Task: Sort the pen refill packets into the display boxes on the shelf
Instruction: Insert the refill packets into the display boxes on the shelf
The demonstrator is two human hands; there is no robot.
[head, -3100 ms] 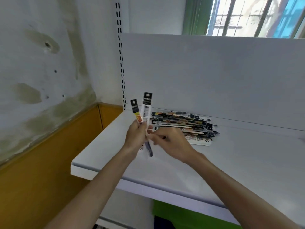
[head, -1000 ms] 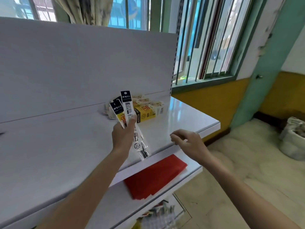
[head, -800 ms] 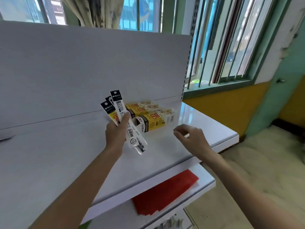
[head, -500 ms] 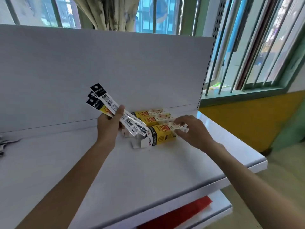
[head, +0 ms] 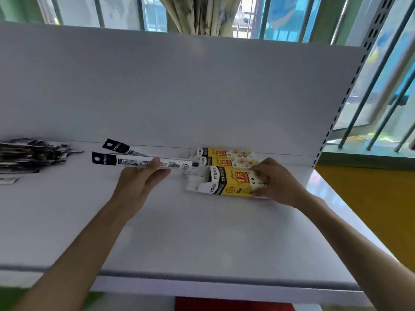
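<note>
Two bare hands work over the white shelf (head: pixel 202 232). On the left hand (head: pixel 139 182), the fingers (head: pixel 155 164) are curled with the thumb on top, pinching two refill packets (head: pixel 143 163) held level just above the shelf. Their black header cards point left. The white, barcode-printed bodies point right toward the boxes. The rear packet shows little more than its header.

On the right hand (head: pixel 278 186), the fingers (head: pixel 261 173) curl over the right end of the front display box (head: pixel 226 181). It is yellow with a black band, and its white end at the left is open. Two matching boxes (head: pixel 224 157) lie just behind it, against the back panel (head: pixel 179 90). A loose packet pile (head: pixel 29 154) lies far left. Barred windows (head: pixel 381 86) and a curtain (head: pixel 202 14) stand beyond.
</note>
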